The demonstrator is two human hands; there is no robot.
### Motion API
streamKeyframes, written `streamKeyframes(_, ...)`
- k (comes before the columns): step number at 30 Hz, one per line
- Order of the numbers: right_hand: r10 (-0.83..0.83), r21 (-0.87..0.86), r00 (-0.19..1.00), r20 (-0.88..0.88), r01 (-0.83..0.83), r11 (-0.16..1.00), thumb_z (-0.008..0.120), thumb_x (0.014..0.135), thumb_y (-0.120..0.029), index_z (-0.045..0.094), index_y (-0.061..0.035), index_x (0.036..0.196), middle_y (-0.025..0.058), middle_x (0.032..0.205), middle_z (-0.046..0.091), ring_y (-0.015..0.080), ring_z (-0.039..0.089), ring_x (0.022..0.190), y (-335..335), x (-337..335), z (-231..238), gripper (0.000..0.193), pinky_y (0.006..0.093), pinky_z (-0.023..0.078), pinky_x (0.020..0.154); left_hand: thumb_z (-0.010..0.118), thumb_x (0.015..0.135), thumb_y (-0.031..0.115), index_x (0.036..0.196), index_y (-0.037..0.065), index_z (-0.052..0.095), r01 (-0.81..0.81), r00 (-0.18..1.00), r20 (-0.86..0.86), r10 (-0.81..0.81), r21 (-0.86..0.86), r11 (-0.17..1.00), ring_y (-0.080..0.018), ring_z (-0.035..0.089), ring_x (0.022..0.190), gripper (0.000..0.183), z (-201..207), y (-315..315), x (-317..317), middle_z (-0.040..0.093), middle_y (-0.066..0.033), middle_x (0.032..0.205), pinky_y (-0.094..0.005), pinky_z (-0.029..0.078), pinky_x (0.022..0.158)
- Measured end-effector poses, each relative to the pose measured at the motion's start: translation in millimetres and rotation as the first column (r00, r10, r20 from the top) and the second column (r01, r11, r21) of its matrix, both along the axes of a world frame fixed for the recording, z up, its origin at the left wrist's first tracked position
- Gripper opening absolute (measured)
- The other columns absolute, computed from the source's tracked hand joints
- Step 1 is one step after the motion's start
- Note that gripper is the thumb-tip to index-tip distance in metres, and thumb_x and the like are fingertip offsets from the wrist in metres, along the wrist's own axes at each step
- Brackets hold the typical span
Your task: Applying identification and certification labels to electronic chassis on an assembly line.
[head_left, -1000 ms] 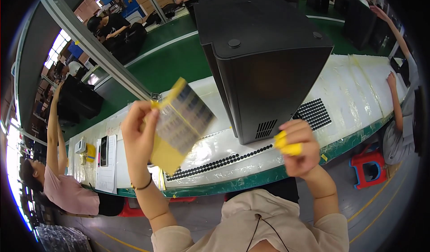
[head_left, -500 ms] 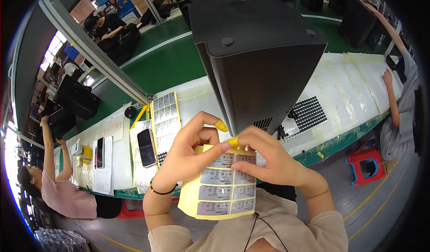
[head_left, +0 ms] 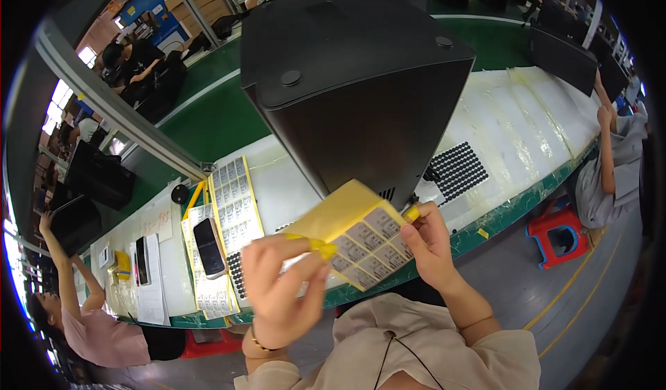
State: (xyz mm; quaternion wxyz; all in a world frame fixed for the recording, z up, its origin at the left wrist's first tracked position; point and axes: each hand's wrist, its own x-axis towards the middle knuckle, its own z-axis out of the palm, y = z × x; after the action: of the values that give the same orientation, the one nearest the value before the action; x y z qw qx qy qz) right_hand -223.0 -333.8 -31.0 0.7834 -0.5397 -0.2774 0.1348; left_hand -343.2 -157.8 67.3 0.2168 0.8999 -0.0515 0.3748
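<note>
A yellow-backed sheet of silver printed labels [head_left: 371, 248] is tilted in front of me, its far part curling up. My right hand [head_left: 431, 248] pinches the sheet's right edge between thumb and a finger in a yellow finger cot. My left hand [head_left: 284, 289] is at the sheet's left edge, fingers curled and blurred by motion. A pale patch shows between its fingers; I cannot make out whether it is a peeled label. Just beyond the sheet stands a large black computer case [head_left: 361, 113], with round feet on its upper face.
Left of the case lie more label sheets [head_left: 232, 203], a phone [head_left: 209, 248] and a black tape roll [head_left: 180, 194]. A sheet of black round pads [head_left: 458, 171] is on the right. A red stool [head_left: 560, 234] stands by the bench. Co-workers sit at both sides.
The label sheet has swung up and to the right, toward the case. My left hand has moved down from the sheet's top; my right hand has shifted to its right edge.
</note>
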Motion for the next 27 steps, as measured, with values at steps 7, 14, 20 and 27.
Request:
streamKeyframes(7, -0.121, 0.154, 0.986, 0.115, 0.103, 0.983, 0.047, 0.097, -0.010, 0.034, -0.0045, 0.103, 0.0075, 0.095, 0.048, 0.0101, 0.042, 0.079, 2, -19, -26, 0.015, 0.0240, 0.039, 0.074, 0.078, 0.070, 0.022, 0.122, 0.001, 0.053, -0.079, 0.992, -0.099, 0.073, -0.056, 0.995, -0.0386, 0.044, 0.113, 0.061, -78, -64, 29, 0.048, -0.0187, 0.123, -0.0485, 0.037, 0.092)
streamKeyframes(14, 0.131, 0.243, 0.990, 0.045, -0.138, 0.960, 0.050, 0.094, -0.001, 0.035, -0.0051, 0.106, 0.0101, 0.101, 0.050, 0.0130, 0.050, 0.089, -10, -21, -39, 0.019, 0.0273, 0.043, 0.081, 0.074, 0.076, 0.014, 0.132, -0.006, 0.039, -0.081, 0.994, -0.088, 0.057, -0.294, 0.952, -0.0384, 0.043, 0.119, 0.069, -91, -71, 26, 0.041, -0.0255, 0.131, -0.0432, 0.038, 0.097)
streamKeyframes(20, 0.139, 0.104, 0.990, -0.011, -0.137, 0.985, 0.053, 0.090, 0.004, 0.036, -0.0062, 0.103, 0.0076, 0.099, 0.049, 0.0128, 0.050, 0.088, -9, -23, -40, 0.024, 0.0272, 0.045, 0.078, 0.076, 0.072, 0.007, 0.115, -0.006, 0.055, -0.013, 0.997, -0.069, -0.020, -0.450, 0.893, -0.0347, 0.061, 0.092, 0.050, -87, -63, 26, 0.056, -0.0232, 0.111, -0.0360, 0.050, 0.077)
streamKeyframes(27, 0.107, 0.109, 0.994, -0.032, -0.103, 0.989, 0.055, 0.091, 0.001, 0.042, -0.0043, 0.111, 0.0072, 0.104, 0.055, 0.0133, 0.057, 0.096, -8, -22, -50, 0.025, 0.0294, 0.046, 0.085, 0.074, 0.068, -0.001, 0.100, -0.003, 0.064, -0.003, 1.000, -0.012, -0.002, -0.429, 0.903, -0.0296, 0.064, 0.080, 0.034, -93, -68, 27, 0.064, -0.0161, 0.097, -0.0332, 0.051, 0.068)
